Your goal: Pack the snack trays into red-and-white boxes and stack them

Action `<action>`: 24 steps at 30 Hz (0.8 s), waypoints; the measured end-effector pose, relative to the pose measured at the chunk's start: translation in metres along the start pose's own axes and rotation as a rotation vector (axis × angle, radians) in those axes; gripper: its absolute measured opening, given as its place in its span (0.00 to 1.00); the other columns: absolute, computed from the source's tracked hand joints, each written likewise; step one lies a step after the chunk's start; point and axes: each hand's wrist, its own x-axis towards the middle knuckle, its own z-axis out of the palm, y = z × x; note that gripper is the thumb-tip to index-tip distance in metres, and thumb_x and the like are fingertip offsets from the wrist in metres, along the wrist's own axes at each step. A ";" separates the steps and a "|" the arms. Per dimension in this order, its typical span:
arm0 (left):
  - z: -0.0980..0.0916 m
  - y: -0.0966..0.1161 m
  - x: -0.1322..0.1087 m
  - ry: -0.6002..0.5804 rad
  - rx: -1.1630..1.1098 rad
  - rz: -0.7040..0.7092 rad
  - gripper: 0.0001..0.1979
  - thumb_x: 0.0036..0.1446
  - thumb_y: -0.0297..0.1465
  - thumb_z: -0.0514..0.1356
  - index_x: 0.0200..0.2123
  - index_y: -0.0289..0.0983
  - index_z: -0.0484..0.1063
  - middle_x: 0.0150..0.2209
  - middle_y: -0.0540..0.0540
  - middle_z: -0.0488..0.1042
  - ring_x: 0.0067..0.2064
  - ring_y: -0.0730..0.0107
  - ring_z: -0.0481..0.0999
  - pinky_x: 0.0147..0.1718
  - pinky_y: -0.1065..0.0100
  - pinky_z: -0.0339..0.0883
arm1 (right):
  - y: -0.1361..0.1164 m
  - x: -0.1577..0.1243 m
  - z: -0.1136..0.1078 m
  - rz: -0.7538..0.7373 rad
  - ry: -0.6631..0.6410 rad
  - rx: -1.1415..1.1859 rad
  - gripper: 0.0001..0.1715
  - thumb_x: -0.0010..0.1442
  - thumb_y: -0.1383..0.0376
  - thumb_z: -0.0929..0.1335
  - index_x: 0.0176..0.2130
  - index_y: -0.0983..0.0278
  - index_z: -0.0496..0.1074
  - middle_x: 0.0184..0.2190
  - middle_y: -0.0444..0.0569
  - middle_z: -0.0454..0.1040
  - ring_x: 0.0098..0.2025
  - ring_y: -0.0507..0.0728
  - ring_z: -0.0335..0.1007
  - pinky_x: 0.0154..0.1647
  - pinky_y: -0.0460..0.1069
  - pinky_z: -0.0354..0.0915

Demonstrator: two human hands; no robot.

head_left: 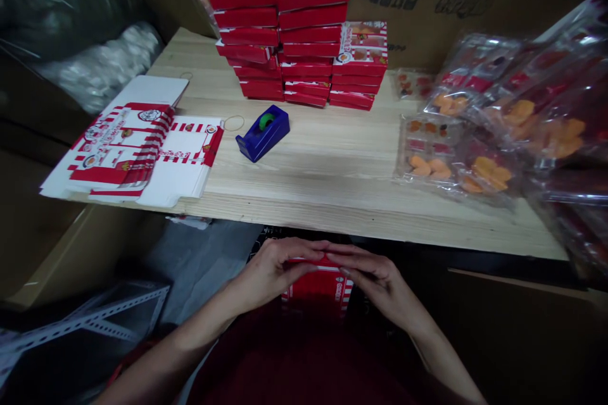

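Close to my body, below the table's front edge, I hold a red-and-white printed cardboard box [317, 291] with both hands. My left hand [280, 269] grips its upper left edge, fingers over the top and thumb on the near face. On the upper right edge, my right hand [373, 275] is closed the same way. The fingertips of both hands nearly meet along the box's top. Its lower part fades into shadow against my dark red clothing, and its far side is hidden.
Flat printed cartons [190, 161] lie at the table's left. A blue tape dispenser [263, 133] stands near the middle. Behind it rise stacked red boxes [306, 31]. Clear plastic packs of toy food [430, 149] pile up on the right. A metal frame [95, 323] is at lower left.
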 end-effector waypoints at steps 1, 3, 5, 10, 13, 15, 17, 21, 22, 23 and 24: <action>-0.001 -0.002 -0.001 0.016 -0.011 -0.001 0.11 0.64 0.29 0.65 0.48 0.45 0.82 0.55 0.45 0.82 0.58 0.60 0.80 0.56 0.58 0.74 | 0.000 -0.001 -0.001 -0.003 0.016 -0.003 0.17 0.72 0.62 0.67 0.56 0.47 0.78 0.60 0.48 0.77 0.63 0.62 0.73 0.64 0.64 0.69; -0.005 -0.007 -0.004 0.082 -0.006 -0.020 0.11 0.63 0.31 0.67 0.48 0.45 0.82 0.54 0.45 0.82 0.56 0.60 0.81 0.56 0.58 0.74 | 0.001 -0.004 -0.003 -0.006 0.050 -0.014 0.17 0.72 0.63 0.67 0.56 0.48 0.78 0.60 0.49 0.77 0.63 0.62 0.73 0.64 0.64 0.70; -0.008 -0.012 -0.009 0.152 0.011 -0.035 0.12 0.62 0.31 0.68 0.49 0.44 0.82 0.53 0.44 0.83 0.55 0.60 0.82 0.56 0.59 0.74 | 0.002 -0.007 -0.005 0.005 0.068 -0.021 0.17 0.72 0.63 0.67 0.55 0.48 0.79 0.60 0.49 0.77 0.63 0.62 0.73 0.63 0.63 0.70; -0.011 -0.020 -0.019 0.156 0.027 0.048 0.12 0.63 0.31 0.67 0.50 0.42 0.82 0.53 0.43 0.83 0.55 0.60 0.82 0.56 0.60 0.75 | 0.000 -0.004 -0.005 0.003 0.068 -0.047 0.13 0.70 0.61 0.69 0.52 0.50 0.80 0.58 0.50 0.79 0.61 0.61 0.75 0.63 0.62 0.70; -0.013 -0.024 -0.021 0.162 0.019 0.062 0.10 0.65 0.31 0.65 0.48 0.42 0.83 0.52 0.43 0.83 0.54 0.61 0.83 0.53 0.61 0.76 | 0.000 0.004 0.002 -0.030 0.023 -0.075 0.15 0.70 0.61 0.69 0.55 0.49 0.79 0.58 0.50 0.78 0.61 0.61 0.74 0.64 0.64 0.69; -0.013 -0.027 -0.021 0.163 0.011 0.048 0.08 0.65 0.30 0.65 0.45 0.41 0.83 0.50 0.42 0.84 0.51 0.62 0.83 0.52 0.61 0.76 | 0.002 0.011 0.008 -0.049 -0.013 -0.072 0.17 0.70 0.60 0.69 0.57 0.48 0.78 0.59 0.50 0.78 0.61 0.61 0.74 0.63 0.64 0.68; -0.011 -0.028 -0.019 0.172 0.000 0.020 0.06 0.64 0.30 0.65 0.42 0.40 0.83 0.48 0.42 0.84 0.50 0.62 0.84 0.51 0.61 0.76 | 0.006 0.016 0.013 -0.061 0.000 -0.057 0.16 0.70 0.60 0.69 0.56 0.48 0.78 0.58 0.50 0.79 0.60 0.61 0.75 0.62 0.64 0.70; -0.004 -0.020 -0.009 0.235 -0.080 -0.051 0.06 0.64 0.33 0.66 0.39 0.39 0.83 0.47 0.42 0.85 0.50 0.61 0.83 0.53 0.58 0.74 | 0.004 0.023 0.014 -0.077 0.133 -0.033 0.11 0.69 0.60 0.70 0.48 0.51 0.83 0.51 0.50 0.83 0.56 0.62 0.77 0.60 0.63 0.71; -0.004 -0.016 -0.004 0.240 -0.116 -0.066 0.06 0.64 0.33 0.65 0.40 0.39 0.83 0.46 0.42 0.85 0.49 0.61 0.83 0.53 0.57 0.74 | 0.001 0.024 0.011 -0.074 0.174 -0.029 0.10 0.68 0.59 0.71 0.46 0.51 0.83 0.49 0.50 0.84 0.55 0.62 0.78 0.59 0.63 0.72; -0.008 -0.012 0.003 0.243 -0.143 -0.074 0.07 0.65 0.34 0.64 0.41 0.40 0.83 0.47 0.43 0.85 0.49 0.61 0.83 0.53 0.57 0.74 | -0.003 0.025 0.007 -0.066 0.215 -0.031 0.09 0.67 0.59 0.71 0.45 0.52 0.83 0.48 0.50 0.84 0.53 0.62 0.79 0.57 0.62 0.73; -0.016 -0.008 0.011 0.256 -0.150 -0.069 0.09 0.65 0.35 0.63 0.44 0.40 0.82 0.48 0.43 0.84 0.50 0.61 0.83 0.53 0.58 0.74 | -0.007 0.026 0.002 -0.061 0.257 -0.038 0.08 0.66 0.58 0.72 0.44 0.52 0.83 0.47 0.50 0.85 0.52 0.63 0.80 0.56 0.62 0.74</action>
